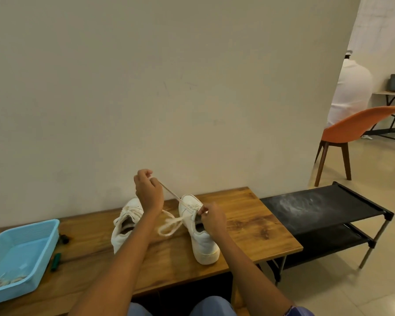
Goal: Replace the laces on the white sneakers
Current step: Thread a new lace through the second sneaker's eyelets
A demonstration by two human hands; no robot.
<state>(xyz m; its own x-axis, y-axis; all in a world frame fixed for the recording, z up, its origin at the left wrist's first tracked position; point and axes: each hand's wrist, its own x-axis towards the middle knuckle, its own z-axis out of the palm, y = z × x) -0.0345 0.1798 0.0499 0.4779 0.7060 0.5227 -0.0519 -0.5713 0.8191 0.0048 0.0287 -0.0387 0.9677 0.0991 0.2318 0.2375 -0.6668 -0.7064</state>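
Seen from the head camera: pulling a pale lace [172,194] taut, left hand [148,193] raised above the wooden surface [244,226], fingers curled round the lace's upper end. Lace running in a straight slant down from that hand to the eyelets of the right sneaker [197,229]. Right hand [211,217] lower down at the tongue of that same sneaker, fingertips pinching the lace near the top eyelets. Loose loops of lace [169,224] lying on the wood between the two shoes. Left sneaker [126,224] just beside, partly hidden behind the left forearm, laced, toe pointing toward the wall like its mate. Both sneakers white, standing upright on their soles, heels toward the wearer of the camera.

Farther left on the surface, a light blue plastic tray [32,245] holding a bundle of pale laces [2,281] in its near corner. Beside the tray's right rim, a green-handled tool [55,261], and a small dark object [64,238] too blurred to identify. To the right of the surface, a black two-tier rack [324,213]. Beyond it, an orange chair [354,126] with a person in white [349,90] sitting on it, back turned.
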